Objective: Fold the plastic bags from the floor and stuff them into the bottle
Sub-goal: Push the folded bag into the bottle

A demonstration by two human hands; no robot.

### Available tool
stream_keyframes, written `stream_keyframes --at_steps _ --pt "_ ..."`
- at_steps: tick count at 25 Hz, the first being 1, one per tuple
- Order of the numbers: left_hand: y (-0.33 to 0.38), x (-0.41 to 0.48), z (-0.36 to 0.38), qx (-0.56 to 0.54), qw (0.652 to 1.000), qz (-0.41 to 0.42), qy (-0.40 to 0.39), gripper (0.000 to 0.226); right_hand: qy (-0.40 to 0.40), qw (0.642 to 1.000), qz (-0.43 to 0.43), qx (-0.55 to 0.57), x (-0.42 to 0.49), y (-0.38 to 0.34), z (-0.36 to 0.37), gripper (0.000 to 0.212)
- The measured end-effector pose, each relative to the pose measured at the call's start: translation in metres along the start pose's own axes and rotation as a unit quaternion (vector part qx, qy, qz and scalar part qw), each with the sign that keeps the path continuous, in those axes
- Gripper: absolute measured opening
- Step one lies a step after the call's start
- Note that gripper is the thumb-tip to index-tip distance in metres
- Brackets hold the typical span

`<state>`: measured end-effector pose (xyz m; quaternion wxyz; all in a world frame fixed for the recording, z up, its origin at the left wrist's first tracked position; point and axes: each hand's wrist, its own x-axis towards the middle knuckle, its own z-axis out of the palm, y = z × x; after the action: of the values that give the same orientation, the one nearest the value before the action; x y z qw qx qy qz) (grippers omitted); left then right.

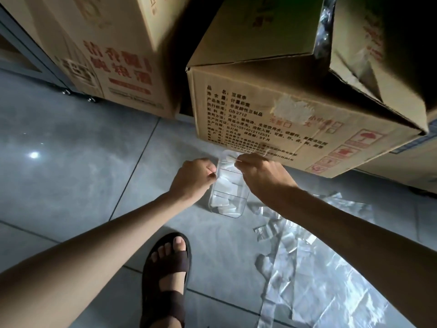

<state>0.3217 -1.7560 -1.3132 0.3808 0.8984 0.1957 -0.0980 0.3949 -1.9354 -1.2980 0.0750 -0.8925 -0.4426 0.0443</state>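
Observation:
A clear plastic bottle (228, 190) stands on the grey floor tiles, partly filled with several folded white bags. My left hand (194, 178) grips the bottle's left side near its top. At the mouth of the bottle, my right hand (262, 176) pinches a small folded clear bag (230, 159). A heap of loose clear plastic bags (314, 268) lies on the floor at the lower right, under my right forearm.
Large cardboard boxes (272, 110) stand just behind the bottle, with another box (106, 55) at the back left and one overhanging at the upper right. My sandalled foot (165, 275) rests on the floor tiles (71, 176) near the bottom centre.

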Motion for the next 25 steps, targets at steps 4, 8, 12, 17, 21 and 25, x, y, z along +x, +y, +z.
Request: stream_keyframes --at_steps 4,8,12,17,21,25 --pt "0.004 -0.002 0.004 0.014 1.0 0.018 0.005 0.002 -0.113 0.992 0.015 0.046 0.01 -0.001 0.008 0.027" --pt "0.006 -0.003 0.005 -0.004 1.0 -0.003 0.008 0.005 -0.161 0.972 0.059 0.162 0.022 -0.007 0.0 0.044" --pt "0.008 -0.005 0.007 0.008 1.0 -0.014 0.026 0.004 -0.197 0.962 0.093 0.162 0.035 -0.006 -0.003 0.042" --pt "0.01 -0.005 0.008 0.012 0.999 -0.019 0.027 0.009 -0.229 0.961 0.08 0.134 0.037 -0.005 -0.002 0.037" --pt "0.009 -0.004 0.008 0.003 0.999 -0.029 0.018 0.009 -0.263 0.958 0.081 0.086 0.04 -0.007 0.003 0.035" --pt "0.01 -0.005 0.009 0.039 0.998 -0.031 0.025 0.018 -0.167 0.971 0.091 0.147 0.025 -0.006 -0.006 0.039"
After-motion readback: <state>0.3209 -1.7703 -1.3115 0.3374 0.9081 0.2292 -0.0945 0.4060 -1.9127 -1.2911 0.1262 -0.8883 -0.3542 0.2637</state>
